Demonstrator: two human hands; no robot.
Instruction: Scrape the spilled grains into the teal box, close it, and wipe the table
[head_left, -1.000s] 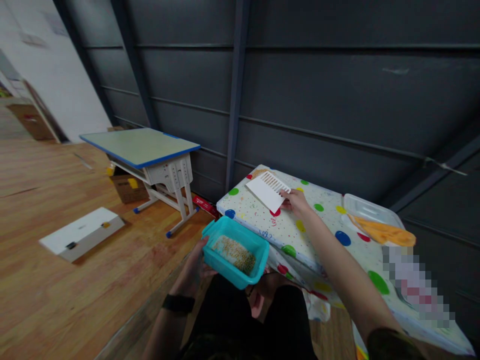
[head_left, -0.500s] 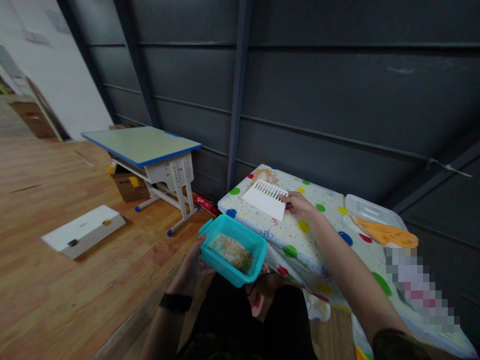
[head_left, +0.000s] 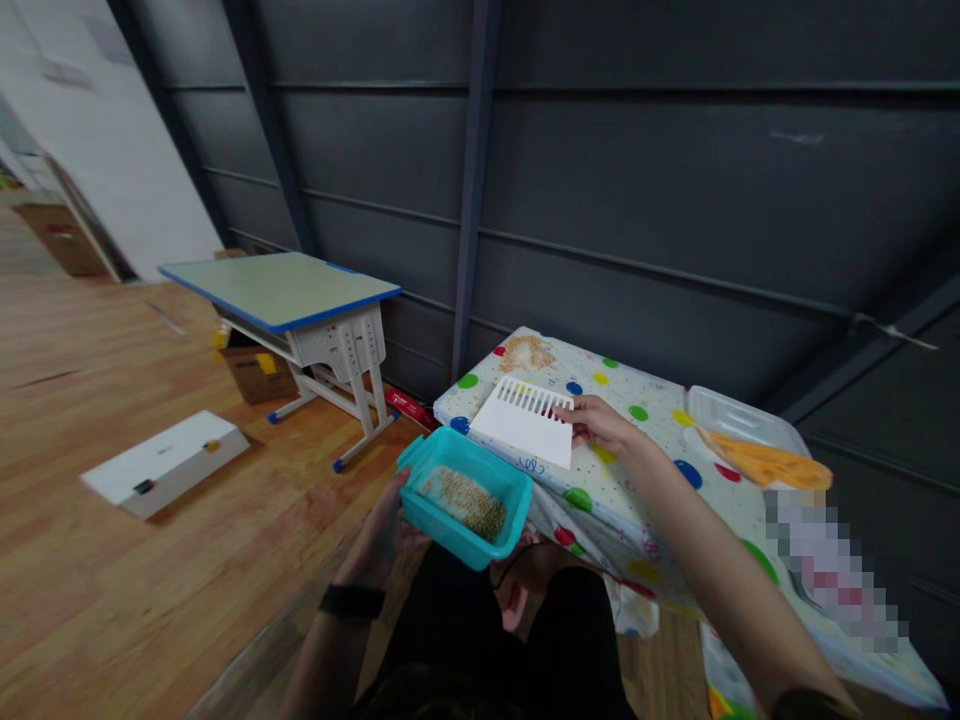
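My left hand (head_left: 386, 525) is closed on the left end of a turquoise plastic container (head_left: 517, 505), held over my lap beside the table edge. Small tan grains (head_left: 463, 500) and some white material cover part of its bottom. Between the fingers of my right hand (head_left: 596, 422) is the right side of a white slotted scoop (head_left: 525, 432), which has a row of long slots at its far end. It sits low over the tabletop near the front edge, just behind the container. A pile of similar grains (head_left: 527, 352) lies at the table's far left corner.
A spotted cloth covers the table (head_left: 637, 460). A clear plastic lid (head_left: 742, 418) and an orange cloth item (head_left: 772, 460) lie at right. Left stand a desk (head_left: 281, 285), a white box (head_left: 169, 460) and a cardboard box (head_left: 259, 370). A dark wall (head_left: 675, 180) rises behind.
My right hand has drawn the slotted scoop nearer, away from the grain pile and toward the table's front edge. My left hand and the container have stayed almost in place.
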